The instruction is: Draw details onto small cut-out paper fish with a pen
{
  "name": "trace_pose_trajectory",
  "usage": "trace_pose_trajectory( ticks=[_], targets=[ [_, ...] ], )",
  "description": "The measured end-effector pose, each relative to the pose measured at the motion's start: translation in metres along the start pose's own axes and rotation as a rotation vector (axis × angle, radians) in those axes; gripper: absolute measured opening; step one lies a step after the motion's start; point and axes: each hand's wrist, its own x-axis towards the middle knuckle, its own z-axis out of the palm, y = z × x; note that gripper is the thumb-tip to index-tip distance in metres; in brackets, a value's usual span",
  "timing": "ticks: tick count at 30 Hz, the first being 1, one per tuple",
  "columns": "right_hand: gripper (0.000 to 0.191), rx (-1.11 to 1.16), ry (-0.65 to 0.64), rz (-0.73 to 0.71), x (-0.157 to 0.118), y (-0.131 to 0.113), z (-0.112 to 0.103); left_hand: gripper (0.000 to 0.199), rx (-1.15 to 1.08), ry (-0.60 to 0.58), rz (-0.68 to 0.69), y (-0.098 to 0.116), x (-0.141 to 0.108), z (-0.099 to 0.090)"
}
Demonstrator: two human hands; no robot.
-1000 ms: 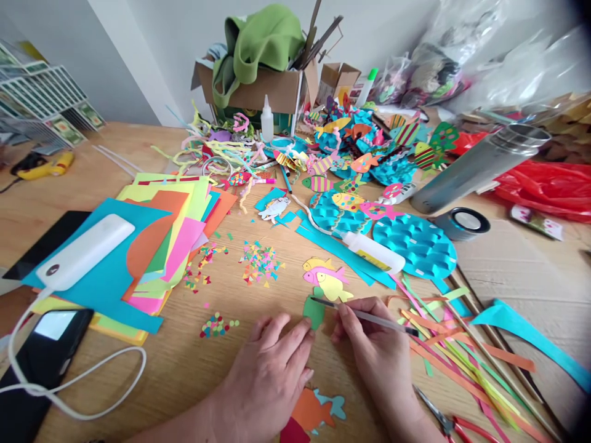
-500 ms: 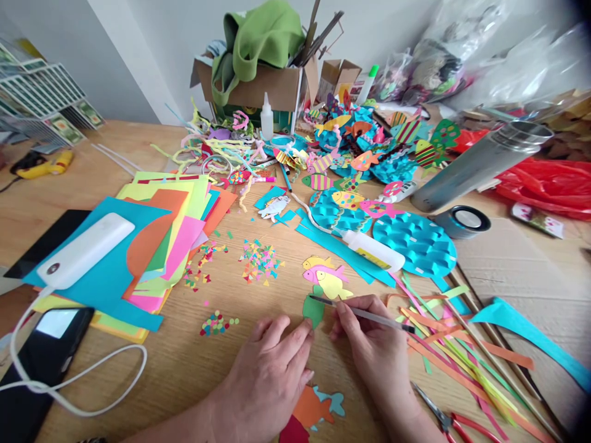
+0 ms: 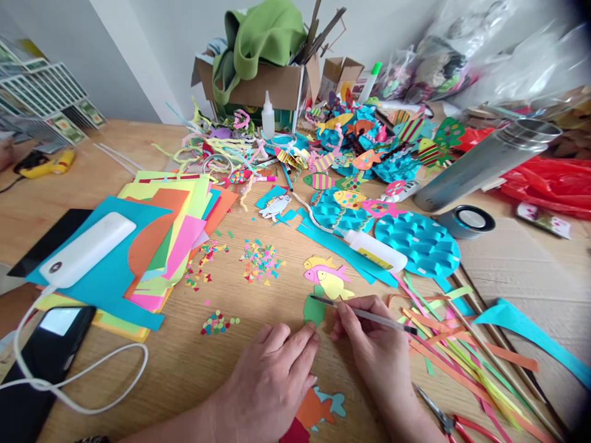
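A green paper fish shape [image 3: 314, 309] lies on the wooden table in front of me. My left hand [image 3: 278, 363] rests palm down with fingers stretched, its fingertips at the lower edge of the green paper. Between the thumb and fingers of my right hand [image 3: 369, 341] is a slim pen [image 3: 381, 320], its tip over the upper part of the green paper. Just above lie a pale yellow paper fish [image 3: 333, 286], a pink one [image 3: 318, 275] and a darker yellow one [image 3: 317, 262]. Under my left wrist an orange paper fish [image 3: 316, 406] is partly hidden.
Left are stacked coloured papers [image 3: 161, 194], a white power bank [image 3: 87, 249] and a phone [image 3: 55, 344]. Confetti piles [image 3: 262, 261] lie mid-table. A glue bottle [image 3: 376, 251], paper strips [image 3: 466, 351], red-handled pliers [image 3: 447, 421] and a steel flask [image 3: 484, 163] are right. Another person's hand [image 3: 5, 152] shows far left.
My left fingertips have slid slightly down and right at the green paper's lower edge. My right hand and pen stay nearly still. Another person's hand has appeared at the left edge.
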Motion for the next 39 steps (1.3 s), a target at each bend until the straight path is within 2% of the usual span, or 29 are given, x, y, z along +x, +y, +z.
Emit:
trace_pose_trajectory(
  ticks=[7, 18, 39],
  targets=[
    [0.024, 0.042, 0.001, 0.028, -0.0009, 0.0000, -0.0019, 0.037, 0.023, -0.034, 0.002, 0.0000, 0.0007, -0.0023],
    [0.024, 0.003, -0.025, 0.058, -0.0021, 0.0036, -0.0031, 0.033, 0.024, -0.020, -0.001, 0.0004, 0.0005, -0.0022],
    [0.026, 0.008, -0.019, 0.048, -0.0013, 0.0016, -0.0028, 0.033, -0.020, -0.033, -0.016, -0.0007, 0.0007, -0.0008]
  ],
)
